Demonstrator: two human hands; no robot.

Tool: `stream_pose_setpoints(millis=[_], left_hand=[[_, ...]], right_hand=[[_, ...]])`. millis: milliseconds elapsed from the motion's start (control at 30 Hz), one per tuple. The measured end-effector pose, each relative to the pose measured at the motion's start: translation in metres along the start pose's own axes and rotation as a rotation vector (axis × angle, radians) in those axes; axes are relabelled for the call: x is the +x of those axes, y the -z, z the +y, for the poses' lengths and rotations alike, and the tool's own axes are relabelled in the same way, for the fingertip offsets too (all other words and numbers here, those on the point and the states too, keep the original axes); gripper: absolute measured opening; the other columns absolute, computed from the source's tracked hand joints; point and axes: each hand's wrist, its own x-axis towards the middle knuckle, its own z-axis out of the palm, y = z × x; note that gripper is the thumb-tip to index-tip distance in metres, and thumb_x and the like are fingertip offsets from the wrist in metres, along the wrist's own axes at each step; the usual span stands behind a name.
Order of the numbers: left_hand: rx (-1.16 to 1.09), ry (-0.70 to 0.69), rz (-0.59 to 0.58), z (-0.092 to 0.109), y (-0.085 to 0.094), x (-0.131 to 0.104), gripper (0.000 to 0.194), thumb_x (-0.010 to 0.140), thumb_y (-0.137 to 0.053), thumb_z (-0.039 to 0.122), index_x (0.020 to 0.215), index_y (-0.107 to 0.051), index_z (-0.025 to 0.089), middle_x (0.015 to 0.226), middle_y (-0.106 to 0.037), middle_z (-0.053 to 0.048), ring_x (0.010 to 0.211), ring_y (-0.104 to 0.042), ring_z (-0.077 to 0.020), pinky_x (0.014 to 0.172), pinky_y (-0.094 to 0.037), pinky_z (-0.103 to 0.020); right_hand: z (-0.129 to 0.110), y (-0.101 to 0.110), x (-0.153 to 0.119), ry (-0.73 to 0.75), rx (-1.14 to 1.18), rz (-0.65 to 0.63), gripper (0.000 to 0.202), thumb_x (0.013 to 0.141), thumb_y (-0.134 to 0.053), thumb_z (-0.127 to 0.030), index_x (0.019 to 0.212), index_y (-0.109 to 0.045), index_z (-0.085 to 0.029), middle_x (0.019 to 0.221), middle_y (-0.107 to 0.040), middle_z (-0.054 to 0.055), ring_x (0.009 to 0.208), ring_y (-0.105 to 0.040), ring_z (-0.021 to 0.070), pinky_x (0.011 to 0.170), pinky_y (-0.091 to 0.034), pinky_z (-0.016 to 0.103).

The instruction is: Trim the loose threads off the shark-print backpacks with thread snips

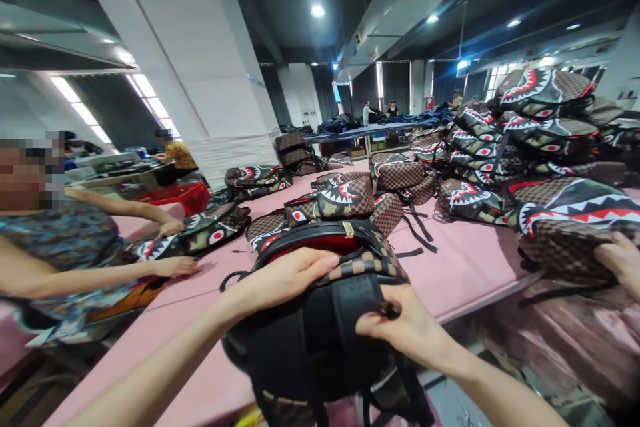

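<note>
In front of me a backpack [320,327] with a brown check pattern stands at the table edge, its black back panel and straps towards me. Its top is unzipped and a red lining shows inside. My left hand [295,274] lies over the top rim, fingers together and pressed on the checked edge. Beside the right shoulder strap is my right hand [407,327], its fingers curled closed. A small dark end [390,310] sticks out between its thumb and fingers; I cannot make out what it is.
Shark-mouth backpacks lie along the pink table [465,274], with a tall stack [500,140] at the right. At the left a co-worker's hands touch a backpack [215,227]. Another person's hand [620,257] grips a backpack at the right edge. A white pillar [185,47] stands behind.
</note>
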Motion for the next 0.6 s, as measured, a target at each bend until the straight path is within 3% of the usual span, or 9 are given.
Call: stream_pose_setpoints(millis=[67,133,200,233,300,333,400,500,600], left_hand=[[0.055,-0.035,0.188,0.004,-0.001,-0.022,0.038,0.085,-0.038,0.043,0.103,-0.064,0.021,0.108,-0.065,-0.005,0.099,-0.056,-0.0211,0.091,-0.04,-0.029],[0.073,0.012,0.479,0.001,-0.003,-0.056,0.038,0.08,-0.047,0.045,0.108,-0.063,0.025,0.113,-0.064,-0.003,0.104,-0.056,-0.0219,0.094,-0.04,-0.03],[0.018,0.23,0.702,-0.008,-0.01,-0.094,0.038,0.075,-0.052,0.053,0.096,-0.069,0.026,0.1,-0.07,-0.004,0.091,-0.062,-0.023,0.084,-0.047,-0.031],[-0.045,0.378,0.746,-0.015,-0.016,-0.109,0.041,0.072,-0.052,0.059,0.086,-0.071,0.025,0.089,-0.072,-0.005,0.081,-0.064,-0.0235,0.077,-0.051,-0.032],[-0.274,0.609,0.67,-0.027,-0.035,-0.129,0.054,0.065,-0.051,0.07,0.07,-0.072,0.021,0.072,-0.071,-0.008,0.067,-0.064,-0.0246,0.065,-0.053,-0.035],[-0.413,0.644,0.638,-0.03,-0.046,-0.131,0.058,0.063,-0.051,0.072,0.07,-0.072,0.019,0.073,-0.071,-0.008,0.069,-0.065,-0.025,0.067,-0.053,-0.035],[-0.697,0.576,0.663,-0.032,-0.066,-0.121,0.058,0.065,-0.054,0.069,0.082,-0.072,0.016,0.082,-0.071,-0.009,0.08,-0.065,-0.0246,0.074,-0.052,-0.034],[-1.095,0.482,0.688,-0.021,-0.084,-0.089,0.056,0.069,-0.058,0.061,0.099,-0.067,0.014,0.084,-0.07,-0.01,0.077,-0.064,-0.0218,0.068,-0.052,-0.031],[-1.2,0.4,0.586,-0.012,-0.086,-0.067,0.052,0.067,-0.065,0.052,0.104,-0.066,0.015,0.085,-0.07,-0.008,0.071,-0.063,-0.0192,0.065,-0.052,-0.029]], right_hand=[[0.002,-0.009,0.012,0.026,0.082,0.051,0.022,0.074,-0.062,-0.035,0.067,-0.058,-0.014,0.061,-0.051,-0.003,0.055,-0.041,0.0079,0.051,-0.036,0.019],[0.006,-0.009,0.022,0.046,0.142,0.094,0.025,0.074,-0.061,-0.039,0.073,-0.06,-0.014,0.066,-0.055,-0.001,0.059,-0.046,0.01,0.055,-0.041,0.021],[0.012,-0.003,0.029,0.056,0.174,0.109,0.028,0.072,-0.064,-0.042,0.076,-0.061,-0.014,0.07,-0.059,0.001,0.063,-0.051,0.0123,0.061,-0.045,0.024],[0.014,0.0,0.031,0.054,0.179,0.104,0.029,0.071,-0.065,-0.043,0.075,-0.062,-0.014,0.071,-0.06,0.001,0.064,-0.052,0.013,0.062,-0.046,0.025],[0.017,0.004,0.034,0.053,0.175,0.087,0.03,0.07,-0.067,-0.044,0.075,-0.064,-0.015,0.071,-0.061,0.002,0.065,-0.054,0.0143,0.062,-0.047,0.026],[0.018,0.005,0.035,0.059,0.173,0.081,0.03,0.07,-0.067,-0.044,0.076,-0.065,-0.015,0.072,-0.063,0.003,0.067,-0.056,0.0153,0.063,-0.048,0.027],[0.018,0.006,0.036,0.066,0.179,0.076,0.03,0.07,-0.068,-0.044,0.079,-0.067,-0.015,0.079,-0.066,0.005,0.074,-0.059,0.018,0.069,-0.05,0.029],[0.022,0.007,0.035,0.054,0.195,0.075,0.03,0.071,-0.068,-0.043,0.086,-0.069,-0.016,0.086,-0.068,0.007,0.081,-0.062,0.0213,0.076,-0.051,0.034],[0.029,0.014,0.034,0.075,0.182,0.09,0.032,0.071,-0.068,-0.041,0.093,-0.068,-0.017,0.087,-0.069,0.007,0.084,-0.063,0.0225,0.077,-0.051,0.035]])
